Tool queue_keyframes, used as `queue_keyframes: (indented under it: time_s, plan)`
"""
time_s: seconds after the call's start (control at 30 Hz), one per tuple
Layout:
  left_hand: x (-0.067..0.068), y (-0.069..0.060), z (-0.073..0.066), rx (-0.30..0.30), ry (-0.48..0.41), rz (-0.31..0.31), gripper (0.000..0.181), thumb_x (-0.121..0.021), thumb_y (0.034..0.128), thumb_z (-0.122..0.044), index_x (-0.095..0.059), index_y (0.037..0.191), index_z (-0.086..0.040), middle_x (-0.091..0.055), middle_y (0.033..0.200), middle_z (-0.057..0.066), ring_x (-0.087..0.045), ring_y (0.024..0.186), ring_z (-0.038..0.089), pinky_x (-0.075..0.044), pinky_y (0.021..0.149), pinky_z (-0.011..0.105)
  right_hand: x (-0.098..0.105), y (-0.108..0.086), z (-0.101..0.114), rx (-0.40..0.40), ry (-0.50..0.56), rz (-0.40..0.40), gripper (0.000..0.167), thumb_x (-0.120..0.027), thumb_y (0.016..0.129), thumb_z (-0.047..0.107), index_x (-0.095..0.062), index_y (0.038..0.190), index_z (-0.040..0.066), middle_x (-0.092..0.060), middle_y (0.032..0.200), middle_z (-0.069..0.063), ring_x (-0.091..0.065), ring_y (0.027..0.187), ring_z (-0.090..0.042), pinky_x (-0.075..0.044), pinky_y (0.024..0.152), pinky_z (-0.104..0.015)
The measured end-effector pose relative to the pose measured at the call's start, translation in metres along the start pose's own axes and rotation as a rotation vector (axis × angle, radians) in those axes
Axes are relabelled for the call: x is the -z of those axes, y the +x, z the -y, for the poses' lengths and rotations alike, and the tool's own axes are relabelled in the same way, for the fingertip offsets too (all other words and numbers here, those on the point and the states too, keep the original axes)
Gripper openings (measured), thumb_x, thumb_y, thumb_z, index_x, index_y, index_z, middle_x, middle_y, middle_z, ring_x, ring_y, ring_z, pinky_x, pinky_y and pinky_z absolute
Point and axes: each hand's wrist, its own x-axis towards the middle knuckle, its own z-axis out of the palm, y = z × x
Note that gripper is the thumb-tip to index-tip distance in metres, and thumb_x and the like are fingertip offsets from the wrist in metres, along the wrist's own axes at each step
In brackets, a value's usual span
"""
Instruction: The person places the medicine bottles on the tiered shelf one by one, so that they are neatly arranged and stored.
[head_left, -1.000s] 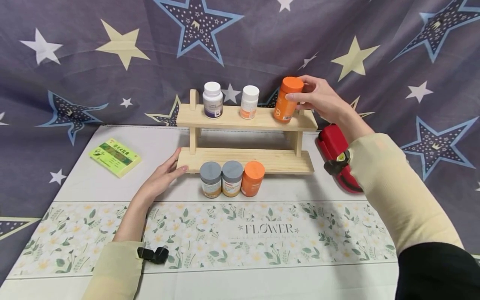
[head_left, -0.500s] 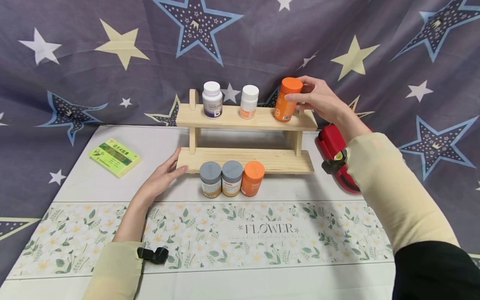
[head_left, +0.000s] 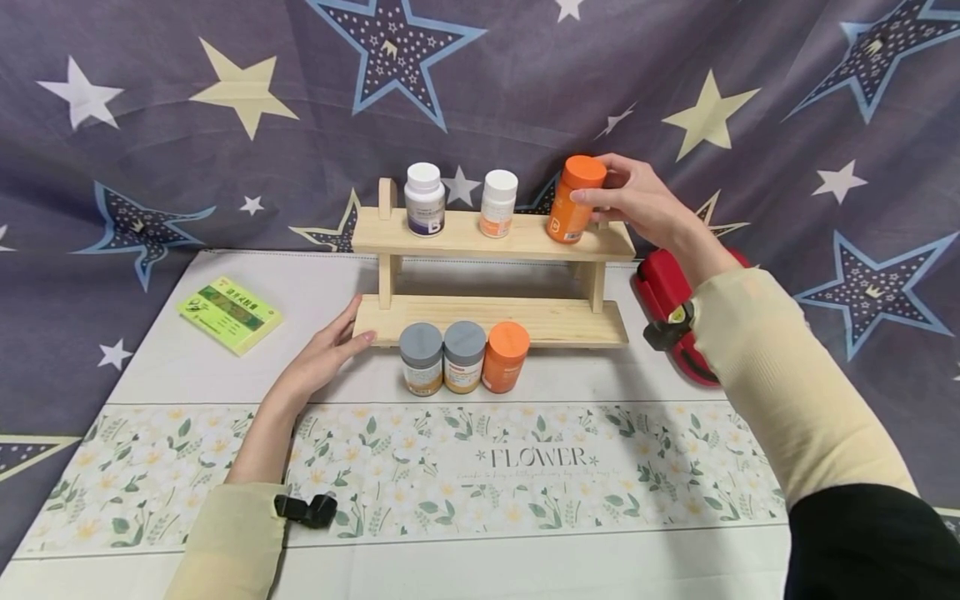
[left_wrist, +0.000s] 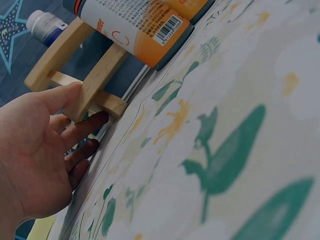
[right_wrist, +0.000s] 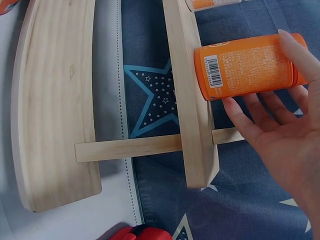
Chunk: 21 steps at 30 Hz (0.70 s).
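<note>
1. Standing approx. upright: orange btl (head_left: 568, 214), R end of top shelf of wooden rack (head_left: 532, 318); base seems to touch wood.
2. R hand (head_left: 641, 197) is nearer: thumb one side, fingers other, pinching btl, which lies on rack-centre side of palm; long axis approx. vert.
3. L hand (head_left: 324, 357): thumb + fingertips pinch rack's lower shelf, L end.
4. Rack top also: purple-label btl (head_left: 426, 207), small white btl (head_left: 498, 204).
5. Front of rack, side by side: grey-cap jar (head_left: 422, 358), 2nd grey-cap jar (head_left: 464, 358), orange-cap jar (head_left: 506, 358).
6. R of rack: red case (head_left: 663, 283); L: green box (head_left: 228, 315).
</note>
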Motion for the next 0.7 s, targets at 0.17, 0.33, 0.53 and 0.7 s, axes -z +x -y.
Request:
queue_keyframes:
  time_s: [0.17,0.33,0.53,0.7]
  plan:
    - [0.0,0.0,0.0,0.009,0.004,-0.001,0.085,-0.056,0.1031,-0.051,0.0,0.165,-0.035,-0.009,0.175,0.003,-0.007,0.163,0.031,-0.01,0.132,0.059,0.0,-0.001,-0.001,-0.001,0.007,0.011,0.046,-0.079,0.091,0.02,-0.058,0.132,0.017,-0.067,0.119,0.002,-0.062,0.102,-0.018,-0.061,0.082,-0.025]
    - [0.0,0.0,0.0,0.011,0.014,-0.002,0.085,-0.056,0.1029,-0.052,0.0,0.165,-0.036,-0.008,0.175,0.002,-0.008,0.163,0.031,-0.01,0.132,0.058,-0.001,-0.01,-0.007,0.024,0.09,0.009,0.063,-0.077,0.092,0.016,-0.048,0.148,0.017,-0.061,0.127,-0.002,-0.063,0.106,-0.017,-0.062,0.087,-0.025]
    - [0.001,0.001,0.0,0.003,0.016,-0.003,0.085,-0.055,0.1033,-0.051,0.0,0.165,-0.036,-0.005,0.175,-0.001,-0.009,0.163,0.031,-0.011,0.132,0.057,-0.014,-0.036,-0.033,0.134,0.286,-0.126,0.071,-0.076,0.092,0.011,-0.042,0.154,0.019,-0.054,0.139,-0.009,-0.064,0.115,-0.021,-0.063,0.094,-0.03]
    - [0.001,0.001,0.0,0.008,0.014,-0.005,0.084,-0.056,0.1037,-0.05,0.0,0.165,-0.036,-0.004,0.175,-0.001,-0.008,0.163,0.031,-0.01,0.132,0.057,-0.04,-0.068,-0.066,0.275,0.386,-0.267,0.056,-0.072,0.095,0.007,-0.051,0.147,0.008,-0.06,0.136,-0.017,-0.067,0.117,-0.027,-0.063,0.094,-0.031]
